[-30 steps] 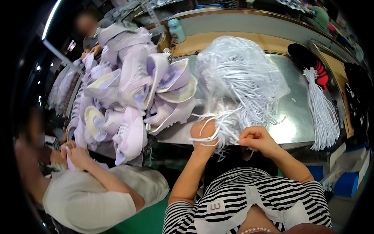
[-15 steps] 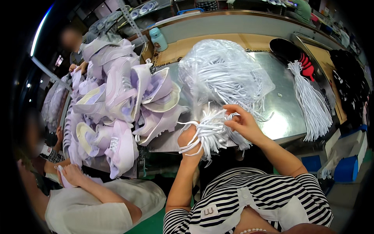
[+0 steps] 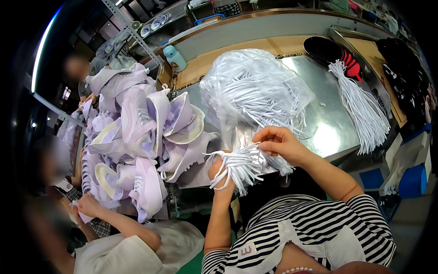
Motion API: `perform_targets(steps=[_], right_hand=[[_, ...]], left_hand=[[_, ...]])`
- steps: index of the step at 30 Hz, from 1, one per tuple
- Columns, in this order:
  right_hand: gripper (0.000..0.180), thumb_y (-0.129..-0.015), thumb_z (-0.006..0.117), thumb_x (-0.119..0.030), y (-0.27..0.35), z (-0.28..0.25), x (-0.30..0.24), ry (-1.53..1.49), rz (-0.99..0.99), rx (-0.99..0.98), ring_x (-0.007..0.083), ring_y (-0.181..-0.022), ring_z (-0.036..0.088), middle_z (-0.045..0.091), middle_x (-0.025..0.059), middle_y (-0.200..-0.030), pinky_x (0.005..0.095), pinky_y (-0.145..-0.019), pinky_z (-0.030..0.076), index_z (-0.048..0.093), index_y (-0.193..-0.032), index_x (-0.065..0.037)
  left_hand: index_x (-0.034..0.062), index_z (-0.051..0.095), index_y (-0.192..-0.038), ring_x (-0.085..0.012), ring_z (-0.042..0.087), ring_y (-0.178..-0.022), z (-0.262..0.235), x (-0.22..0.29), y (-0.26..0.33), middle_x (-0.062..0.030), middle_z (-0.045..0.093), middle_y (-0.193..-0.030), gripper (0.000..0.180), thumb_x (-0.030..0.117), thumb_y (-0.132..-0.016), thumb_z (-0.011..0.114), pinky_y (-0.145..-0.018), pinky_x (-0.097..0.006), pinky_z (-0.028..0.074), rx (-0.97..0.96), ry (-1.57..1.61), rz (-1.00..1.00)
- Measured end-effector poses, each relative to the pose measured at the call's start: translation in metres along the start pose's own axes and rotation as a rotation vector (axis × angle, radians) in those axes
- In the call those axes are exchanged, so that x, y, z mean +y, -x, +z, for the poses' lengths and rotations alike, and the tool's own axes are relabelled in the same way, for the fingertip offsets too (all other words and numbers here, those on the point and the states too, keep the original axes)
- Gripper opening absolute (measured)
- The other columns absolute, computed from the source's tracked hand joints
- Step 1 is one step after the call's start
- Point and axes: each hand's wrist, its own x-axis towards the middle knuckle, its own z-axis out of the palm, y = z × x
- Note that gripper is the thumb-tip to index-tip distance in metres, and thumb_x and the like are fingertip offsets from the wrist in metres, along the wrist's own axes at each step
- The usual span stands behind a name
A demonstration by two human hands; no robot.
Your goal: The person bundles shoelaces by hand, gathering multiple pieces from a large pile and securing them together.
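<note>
A bunch of white shoelaces (image 3: 242, 171) is draped over my left hand (image 3: 217, 168), its loose ends fanning out and hanging toward me. The laces hide most of those fingers, which look wrapped round the bunch. On the other side of the bunch, thumb and forefinger of my right hand (image 3: 282, 142) pinch together at the tip of a lace. Just beyond both hands lies a large clear plastic bag (image 3: 216, 86) full of more white laces, some spilling from its near right side.
Pale lilac shoe uppers (image 3: 137, 118) are heaped at the left, where a co-worker's hands (image 3: 89, 208) hold a lilac piece. A tied bundle of laces (image 3: 362, 114) lies right on the metal tabletop (image 3: 335, 132), by black-and-red items (image 3: 349, 66). A light-blue bottle (image 3: 174, 58) stands behind.
My right hand's fingers have drawn closer together and now pinch at a lace tip. The bunch over my left hand lies more evenly. The whole view has shifted a little.
</note>
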Motion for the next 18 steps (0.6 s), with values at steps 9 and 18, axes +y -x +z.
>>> perform_targets(steps=[9,18], right_hand=[[0.026,-0.092,0.063,-0.009,0.02,0.019,0.0,0.295,0.214,-0.199,0.0068,-0.064,0.057,0.06,0.0022,-0.084,0.0189,-0.056,0.047,0.058,-0.114,0.002],[0.018,-0.094,0.06,-0.018,0.018,0.035,0.029,0.351,-0.131,-0.05,0.0101,-0.06,0.053,0.059,0.0012,-0.067,0.0252,-0.057,0.041,0.061,-0.101,-0.002]], left_hand=[[-0.0008,0.059,-0.101,-0.0144,0.062,-0.08,-0.004,-0.028,-0.001,-0.0073,0.065,-0.087,0.03,0.028,-0.099,0.05,-0.073,-0.028,0.05,0.108,0.666,-0.282],[-0.0001,0.056,-0.1,-0.0151,0.059,-0.083,0.013,0.028,-0.002,-0.0083,0.062,-0.095,0.024,0.02,-0.09,0.064,-0.075,-0.032,0.049,0.1,-0.049,0.027]])
